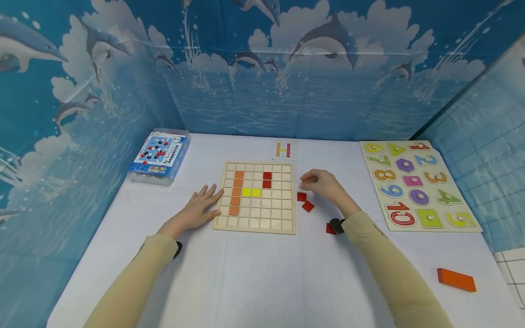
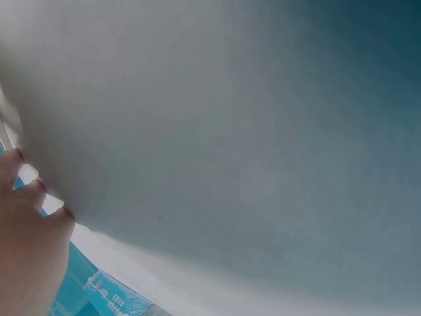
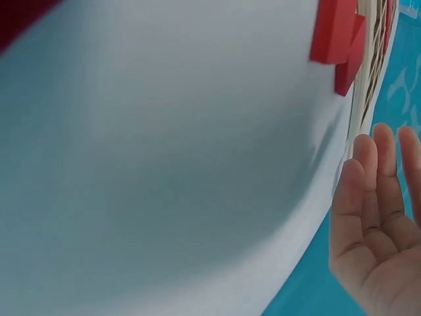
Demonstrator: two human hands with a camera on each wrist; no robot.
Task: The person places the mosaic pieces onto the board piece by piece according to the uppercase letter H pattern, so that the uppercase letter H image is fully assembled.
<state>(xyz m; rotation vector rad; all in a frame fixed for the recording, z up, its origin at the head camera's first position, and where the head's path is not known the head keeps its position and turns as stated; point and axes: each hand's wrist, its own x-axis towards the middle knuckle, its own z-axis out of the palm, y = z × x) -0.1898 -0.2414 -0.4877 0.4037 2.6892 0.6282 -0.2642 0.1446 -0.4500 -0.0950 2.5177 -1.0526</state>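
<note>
A wooden grid board (image 1: pixel 254 226) lies flat on the table, with a column of orange tiles (image 1: pixel 235 200), two yellow tiles (image 1: pixel 251 192) and two red tiles (image 1: pixel 267 180) in its cells. My left hand (image 1: pixel 197 209) rests with spread fingers at the board's left edge, fingertips touching it. Just off the right edge hovers my right hand (image 1: pixel 321 184), fingers loosely bent; no tile shows in it in the right wrist view. Below it lie two loose red tiles (image 1: pixel 307 206). Another red tile (image 1: pixel 330 228) is partly hidden by the dark wrist camera.
Behind the board lies a small pattern card (image 1: pixel 285 150). A boxed set (image 1: pixel 157 157) stands at back left. A number puzzle board (image 1: pixel 418 184) lies on the right, with an orange block (image 1: pixel 456 279) nearer the front. A dolphin-print curtain (image 1: pixel 262 100) borders the table.
</note>
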